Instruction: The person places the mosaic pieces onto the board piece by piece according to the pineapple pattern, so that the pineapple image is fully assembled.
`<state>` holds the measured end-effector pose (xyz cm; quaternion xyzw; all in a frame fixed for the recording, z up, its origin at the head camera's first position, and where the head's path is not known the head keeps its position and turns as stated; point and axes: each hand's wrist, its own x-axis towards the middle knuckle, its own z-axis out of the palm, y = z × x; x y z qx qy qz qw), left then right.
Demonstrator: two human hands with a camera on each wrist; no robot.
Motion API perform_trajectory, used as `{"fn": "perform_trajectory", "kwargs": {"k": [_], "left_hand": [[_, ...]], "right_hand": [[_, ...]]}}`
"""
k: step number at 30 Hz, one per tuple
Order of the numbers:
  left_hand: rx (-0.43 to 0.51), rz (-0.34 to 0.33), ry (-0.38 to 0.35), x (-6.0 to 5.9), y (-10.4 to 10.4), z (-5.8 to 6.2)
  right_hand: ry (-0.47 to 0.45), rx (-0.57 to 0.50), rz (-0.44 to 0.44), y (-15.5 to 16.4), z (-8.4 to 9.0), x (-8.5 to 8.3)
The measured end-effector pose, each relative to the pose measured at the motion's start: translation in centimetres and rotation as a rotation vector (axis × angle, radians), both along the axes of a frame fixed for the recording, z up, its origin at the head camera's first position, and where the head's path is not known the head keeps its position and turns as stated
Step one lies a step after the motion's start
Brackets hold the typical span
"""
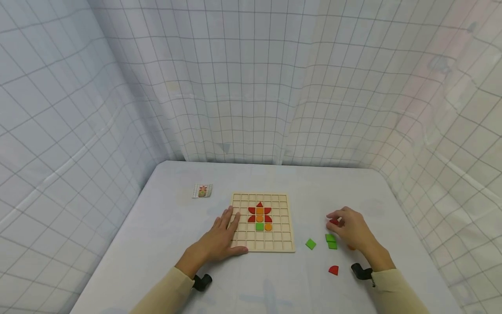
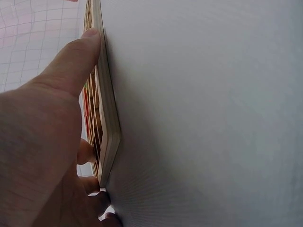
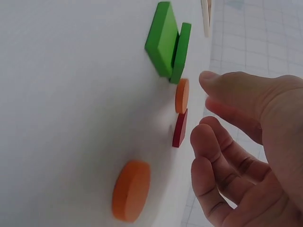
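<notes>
My left hand [image 1: 217,242] lies spread on the left edge of a wooden grid board [image 1: 288,244]. Its thumb rests at the near rim in the left wrist view. On the board, several red pieces [image 1: 268,210] surround an orange square [image 1: 259,211] and an orange disc [image 1: 260,219]; below sit a green square [image 1: 259,226] and another orange disc [image 1: 268,227]. My right hand [image 1: 354,229] hovers over loose pieces, fingers bent and thumb apart. Beyond its fingertips lie a red piece [image 3: 180,130] and an orange disc [image 3: 182,96], seemingly on the table.
Loose green squares [image 1: 330,237] lie left of my right hand, with another green square [image 1: 311,244] nearer the board. A red quarter-round piece [image 1: 333,270] lies closer to me. An orange disc [image 3: 132,191] sits below the right hand. A pattern card [image 1: 202,191] lies back left.
</notes>
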<state>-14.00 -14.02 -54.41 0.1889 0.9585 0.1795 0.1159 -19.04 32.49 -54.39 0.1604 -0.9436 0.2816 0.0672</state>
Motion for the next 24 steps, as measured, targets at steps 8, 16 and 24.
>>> {"fn": "perform_trajectory", "kwargs": {"k": [8,16,24], "left_hand": [[0.013,-0.002,0.006,-0.01,-0.04,0.18],[0.033,0.004,0.000,0.15,0.06,0.16],[0.036,0.015,-0.003,0.20,-0.04,0.02]], "right_hand": [[-0.037,0.006,0.008,0.65,-0.45,0.27],[-0.080,0.017,0.022,0.51,-0.45,0.34],[-0.100,0.010,0.054,0.28,-0.20,0.12]]}}
